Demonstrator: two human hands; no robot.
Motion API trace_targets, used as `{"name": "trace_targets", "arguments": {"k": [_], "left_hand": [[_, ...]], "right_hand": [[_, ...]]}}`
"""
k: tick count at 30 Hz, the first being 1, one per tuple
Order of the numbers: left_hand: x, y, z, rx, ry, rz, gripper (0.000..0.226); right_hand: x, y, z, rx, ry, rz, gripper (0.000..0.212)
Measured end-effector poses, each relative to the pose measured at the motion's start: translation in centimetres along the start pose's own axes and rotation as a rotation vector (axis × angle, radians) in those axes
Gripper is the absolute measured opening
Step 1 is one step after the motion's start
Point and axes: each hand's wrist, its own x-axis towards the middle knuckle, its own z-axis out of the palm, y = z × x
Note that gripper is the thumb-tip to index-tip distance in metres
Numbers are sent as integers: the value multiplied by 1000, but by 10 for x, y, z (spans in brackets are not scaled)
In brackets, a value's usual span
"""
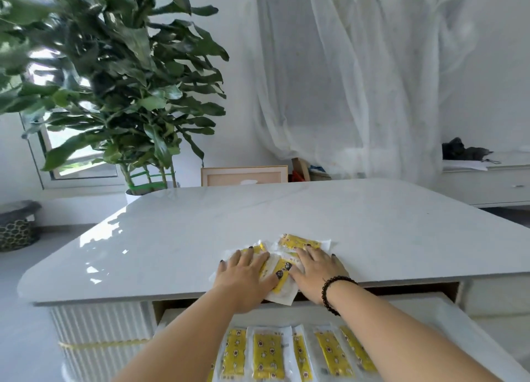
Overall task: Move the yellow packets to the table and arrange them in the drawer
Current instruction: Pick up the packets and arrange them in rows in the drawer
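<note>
Both hands lie flat, fingers spread: left hand [246,269] and right hand [315,269] press yellow packets [298,242] on the desk [200,223], above the drawer [430,310]. Next: pinch one, lower it beside the packets already laid there.

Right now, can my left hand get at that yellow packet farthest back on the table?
Probably yes. The left hand lies flat on the nearer packets, and the farthest packet sits just beyond on the table with nothing standing between, though the right hand is closer.
</note>
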Motion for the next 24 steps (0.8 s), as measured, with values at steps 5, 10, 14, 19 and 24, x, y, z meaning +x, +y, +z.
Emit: {"name": "trace_targets", "arguments": {"k": [5,10,14,19,24], "left_hand": [[-26,5,-10,-31,-63,23,60],[-34,1,-26,-95,-69,44,54],[-28,-5,-32,-125,14,-18,51],[-9,-13,-34,-266,57,21,35],[10,-33,-21,-321,271,115,54]], "right_hand": [[-26,-6,-13,12,-49,21,65],[-32,-12,-29,34,-117,38,61],[-26,-18,-34,-18,-55,76,46],[-6,-17,-26,48,53,146,42],[14,-11,-17,332,225,206,19]]}}
